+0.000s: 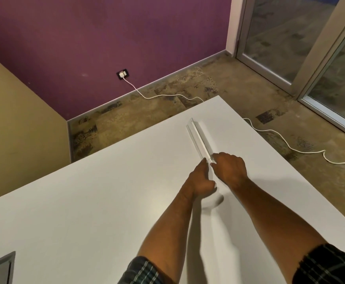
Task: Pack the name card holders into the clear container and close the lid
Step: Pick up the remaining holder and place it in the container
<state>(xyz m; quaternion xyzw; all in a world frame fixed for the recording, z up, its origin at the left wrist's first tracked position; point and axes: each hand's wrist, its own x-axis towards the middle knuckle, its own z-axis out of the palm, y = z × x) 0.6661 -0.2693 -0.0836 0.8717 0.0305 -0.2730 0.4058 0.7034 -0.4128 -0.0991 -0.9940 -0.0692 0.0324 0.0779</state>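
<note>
A long, narrow clear plastic piece [198, 138] lies on the white table [106, 191], running away from me. It looks like name card holders set end to end, but I cannot tell them apart from a container. My left hand [201, 181] is curled around its near end from the left. My right hand [231, 169] pinches the same end from the right with thumb and fingertips. The two hands almost touch. A pale round shape [215, 201] shows under my left wrist, blurred and partly hidden.
The table's far edge and right corner [218, 97] lie just beyond the clear piece. A white cable [290, 147] runs across the floor from a wall socket [123, 74]. A grey flat object [1, 267] sits at the near left corner. Glass doors stand at the right.
</note>
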